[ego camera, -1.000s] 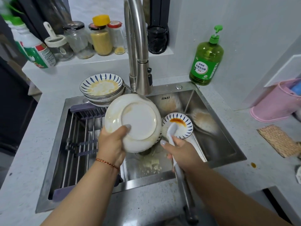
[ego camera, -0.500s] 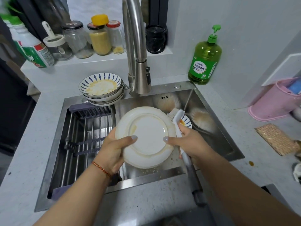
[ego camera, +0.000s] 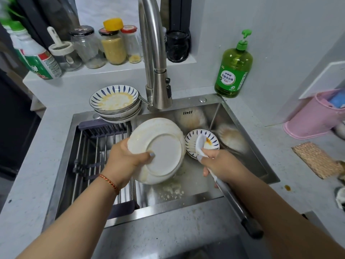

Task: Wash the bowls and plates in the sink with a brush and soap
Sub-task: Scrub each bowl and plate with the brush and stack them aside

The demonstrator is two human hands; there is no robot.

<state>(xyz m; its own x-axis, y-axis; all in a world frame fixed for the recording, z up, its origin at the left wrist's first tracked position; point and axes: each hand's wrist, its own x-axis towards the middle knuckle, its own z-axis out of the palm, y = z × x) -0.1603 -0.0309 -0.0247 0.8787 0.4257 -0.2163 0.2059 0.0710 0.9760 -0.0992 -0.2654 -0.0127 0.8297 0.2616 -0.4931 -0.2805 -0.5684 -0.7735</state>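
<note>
My left hand (ego camera: 125, 161) grips a white plate (ego camera: 160, 144) by its rim, thumb on the underside, which faces me; it is tilted above the steel sink (ego camera: 242, 139). My right hand (ego camera: 222, 165) grips a long-handled brush (ego camera: 200, 144), whose white head is just right of the plate and over a small blue-striped dish (ego camera: 211, 144) with an orange stain in the basin. A stack of blue-striped bowls (ego camera: 114, 101) with yellow residue sits at the sink's back left edge. A green soap bottle (ego camera: 233, 70) stands at the back right corner.
The tall steel faucet (ego camera: 156, 71) rises behind the plate. A drying rack (ego camera: 97, 150) fills the sink's left half. Jars (ego camera: 112, 45) line the back ledge. A pink bin (ego camera: 315, 116) and a brown scouring pad (ego camera: 317, 159) lie on the right counter. Food bits litter the basin floor.
My right hand has drawn the brush off the plate to its right, over the small dish. My left hand has tilted the plate and moved it slightly left and up.
</note>
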